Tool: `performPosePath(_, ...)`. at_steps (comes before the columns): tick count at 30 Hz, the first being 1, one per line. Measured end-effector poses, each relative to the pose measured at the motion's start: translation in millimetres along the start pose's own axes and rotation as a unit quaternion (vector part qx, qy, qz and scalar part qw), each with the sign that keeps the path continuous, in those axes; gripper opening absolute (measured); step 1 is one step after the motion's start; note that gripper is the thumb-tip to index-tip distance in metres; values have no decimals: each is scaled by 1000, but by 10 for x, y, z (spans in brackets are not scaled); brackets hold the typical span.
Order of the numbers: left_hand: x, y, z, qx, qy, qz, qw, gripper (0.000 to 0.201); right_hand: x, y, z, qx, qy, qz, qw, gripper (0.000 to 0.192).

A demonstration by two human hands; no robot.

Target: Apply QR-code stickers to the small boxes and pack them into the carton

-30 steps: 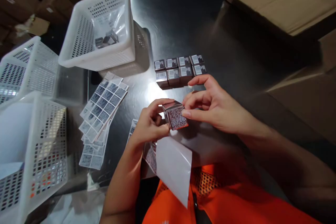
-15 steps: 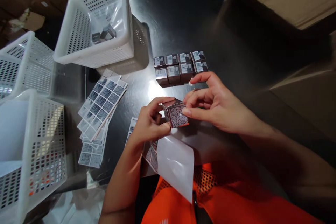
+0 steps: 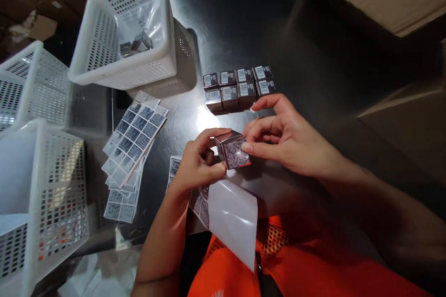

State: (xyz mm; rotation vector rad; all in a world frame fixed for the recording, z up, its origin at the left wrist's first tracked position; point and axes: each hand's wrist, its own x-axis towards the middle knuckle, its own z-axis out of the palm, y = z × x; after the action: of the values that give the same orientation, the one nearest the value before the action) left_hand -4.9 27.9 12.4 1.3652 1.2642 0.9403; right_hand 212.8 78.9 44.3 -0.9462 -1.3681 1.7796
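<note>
While both hands meet above the middle of the dark glossy desk [image 3: 244, 14], the left hand [image 3: 198, 162] pinches the small silver-grey cardboard box [image 3: 232, 150] at its nine o'clock side, thumb and fingers closed on it. The right hand [image 3: 285, 141] closes on the same box from three o'clock, its fingertips on the upper edge and on the speckled code label that covers the face turned to the camera. The box sits tilted, held clear of the desk.

At twelve o'clock from the box, just beyond the right hand's fingers, a block of eight small dark boxes with white barcode labels [image 3: 239, 86] stands in two rows, touching one another. At nine o'clock lie fanned sheets of square code stickers [image 3: 134, 137]. A white backing sheet [image 3: 233, 220] hangs over the near desk edge at six o'clock, partly above an orange mesh vest [image 3: 278, 264]. At eleven o'clock a white perforated plastic basket [image 3: 104, 74] holds a clear bag with a few small boxes in it. Two more white perforated baskets [image 3: 45, 185] stand at nine o'clock, at the picture's edge.
</note>
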Motion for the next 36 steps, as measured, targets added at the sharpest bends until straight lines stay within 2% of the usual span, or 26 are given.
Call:
performPosePath(8,-5,3,3,3,7,-7,1000,59,-16,-1,29,-31,22,-10,999,58)
performPosePath(14,7,14,16,-1,14,-1,1000,58,-46,19,85,-77,56,-49,994,53)
performPosePath(19,-19,2,27,12,13,8,1000,58,11,69,-18,-126,43,-36,991,58)
performPosePath(21,-14,14,17,13,10,18,1000,55,77,107,-87,-101,13,-14,995,67)
performPosePath(25,-27,86,-10,33,-23,36,999,52,165,148,-109,-37,-104,34,993,79)
performPosePath(28,-72,114,0,58,-45,12,997,52,159,127,-94,-38,-169,64,983,66)
performPosePath(30,-98,104,17,55,-19,-18,998,60,109,96,-175,-21,-200,64,977,50)
performPosePath(32,-127,97,24,41,2,-34,999,79,-44,37,-343,-12,-156,52,986,43)
performPosePath(34,-161,101,14,30,13,-42,999,89,-322,-57,-575,-17,-36,37,999,43)
performPosePath(36,-181,103,-9,30,17,-41,999,87,-672,-190,-856,-41,121,14,992,45)
